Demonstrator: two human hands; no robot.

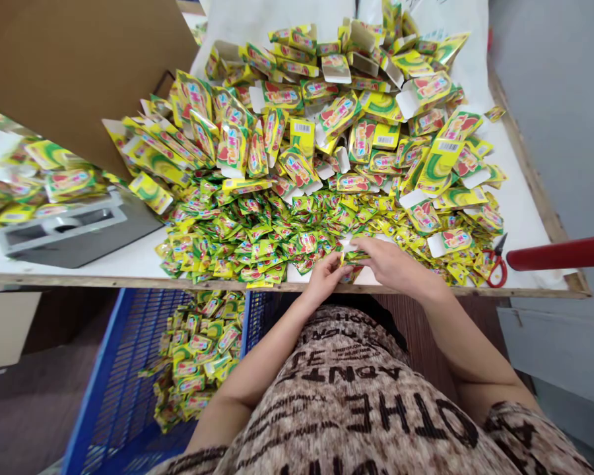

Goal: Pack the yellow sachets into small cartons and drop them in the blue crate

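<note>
At the table's front edge, my left hand (325,275) is closed, its thumb and fingers pinching the near side of a small yellow-and-green pack (355,254). My right hand (389,264) curls over the same pack from the right. Fingers partly cover it, so whether it is a sachet or a carton is hard to tell. Just beyond both hands spreads a heap of small shiny sachets (257,231), green at left and yellower at right. Behind these lies a pile of yellow candy cartons (297,165), many with white end flaps open.
Red-handled scissors (496,269) lie at the table's right front, near a red bar (559,253). A grey tape dispenser (79,227) and a large brown cardboard box (79,66) stand at left. Below the edge, a blue crate (113,382) contains many filled cartons (202,356).
</note>
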